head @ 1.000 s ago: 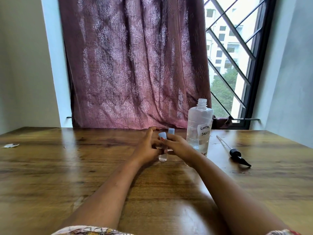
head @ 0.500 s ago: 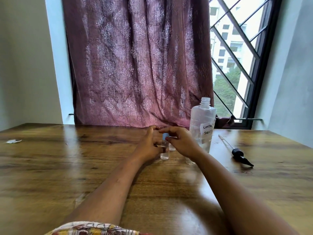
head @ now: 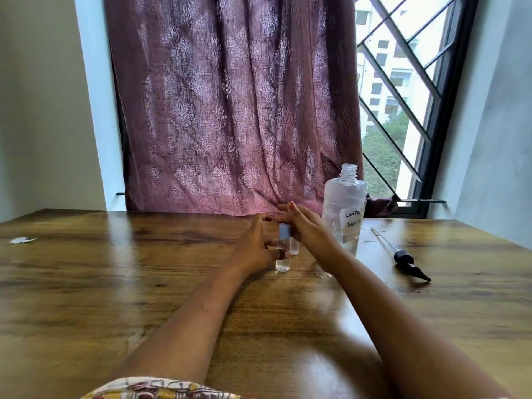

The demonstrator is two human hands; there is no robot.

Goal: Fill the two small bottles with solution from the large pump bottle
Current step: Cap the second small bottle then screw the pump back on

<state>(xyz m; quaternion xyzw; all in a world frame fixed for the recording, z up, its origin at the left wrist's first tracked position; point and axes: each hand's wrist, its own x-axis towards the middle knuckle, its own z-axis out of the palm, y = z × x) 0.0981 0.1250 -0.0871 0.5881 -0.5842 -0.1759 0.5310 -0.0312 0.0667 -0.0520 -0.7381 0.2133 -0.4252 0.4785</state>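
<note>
Two small clear bottles stand side by side on the wooden table (head: pixel 144 283). The nearer small bottle (head: pixel 282 262) wears a light blue cap; my left hand (head: pixel 254 249) grips its body. My right hand (head: pixel 305 228) rests over its cap, fingers partly spread, and hides most of the second small bottle (head: pixel 294 249) behind. The large clear bottle (head: pixel 344 208) stands just right of my hands, open-necked, with a handwritten label. Its black pump with a long tube (head: pixel 406 262) lies on the table further right.
A purple patterned curtain (head: pixel 236 110) hangs behind the table, with a barred window (head: pixel 403 96) to its right. A small white scrap (head: pixel 21 240) lies at the far left of the table. A grey wall stands close on the right.
My right hand has shifted over the cap of the nearer small bottle and its fingers have spread out. My left hand keeps its hold on the bottle. The view has tilted slightly.
</note>
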